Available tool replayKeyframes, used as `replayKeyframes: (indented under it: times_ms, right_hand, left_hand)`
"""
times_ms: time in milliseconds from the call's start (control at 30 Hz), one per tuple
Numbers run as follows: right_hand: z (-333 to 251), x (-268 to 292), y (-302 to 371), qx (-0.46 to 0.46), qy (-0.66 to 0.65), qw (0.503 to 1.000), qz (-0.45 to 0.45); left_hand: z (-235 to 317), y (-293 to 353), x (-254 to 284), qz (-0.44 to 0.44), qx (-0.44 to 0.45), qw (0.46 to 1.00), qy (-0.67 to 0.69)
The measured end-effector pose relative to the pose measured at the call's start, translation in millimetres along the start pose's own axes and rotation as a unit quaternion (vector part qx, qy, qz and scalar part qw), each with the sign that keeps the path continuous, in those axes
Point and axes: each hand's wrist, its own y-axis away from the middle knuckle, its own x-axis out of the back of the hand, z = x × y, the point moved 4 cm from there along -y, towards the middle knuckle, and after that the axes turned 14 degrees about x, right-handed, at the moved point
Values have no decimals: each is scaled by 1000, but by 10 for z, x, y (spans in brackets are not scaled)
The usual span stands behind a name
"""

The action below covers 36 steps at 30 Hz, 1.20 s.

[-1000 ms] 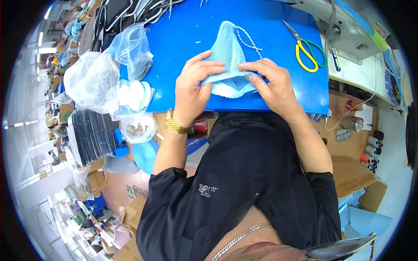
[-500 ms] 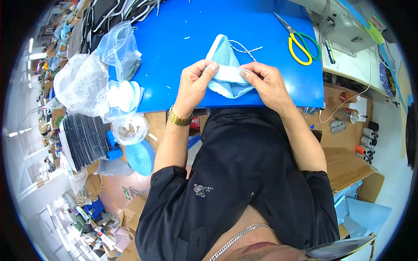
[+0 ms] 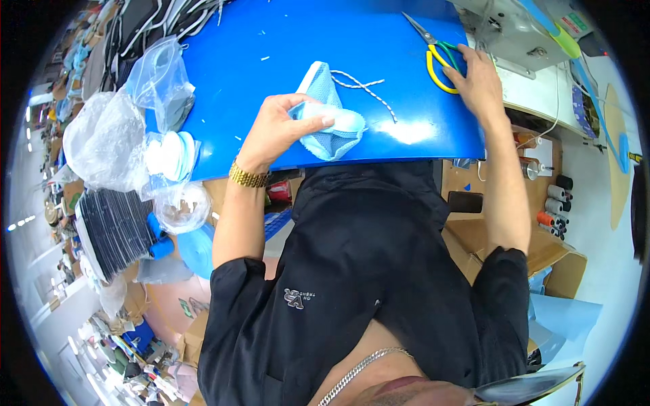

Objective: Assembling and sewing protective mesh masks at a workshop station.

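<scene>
My left hand (image 3: 281,128) pinches a small light-blue mesh fabric piece (image 3: 332,139) at its folded pale band, thumb on top. The piece comes to a white-edged peak at its far end, and it is held just above the blue table (image 3: 230,101). A black-and-white cord (image 3: 362,85) trails from it to the right across the tabletop. At the table's right side, my right hand (image 3: 479,84) is at the handles of a pair of scissors (image 3: 433,51). Thumb and forefinger are spread, near the yellow and green loops. The scissors lie flat, blades pointing away to the left.
Clear plastic bags (image 3: 108,142) and white fabric discs (image 3: 172,155) crowd the table's left edge. Dark striped cloth (image 3: 159,27) is piled at the far left. A sewing machine (image 3: 521,44) stands at the far right, above thread spools (image 3: 556,203).
My right hand has let go of the mesh piece and moved right to the scissors. The left hand keeps hold of the piece. The whole view has shifted slightly.
</scene>
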Motion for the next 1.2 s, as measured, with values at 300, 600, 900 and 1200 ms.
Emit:
replayKeyframes:
  times_ms: [300,600,900,1200]
  right_hand:
    - [-40,-101,-102,-79,-326,913,-232]
    - [-1191,290,443,174,-389,892,-153]
    - [-1301,294,426,179,-382,892,-164]
    - [-1334,258,415,185,-381,889,-174]
  left_hand:
    - [-31,-30,-10,-10,-24,1000,-13]
    - [2,-7,67,-74,-21,997,18]
    - [46,-2,5,-80,-21,996,-26]
    - [-19,-25,-23,-88,-25,996,-20]
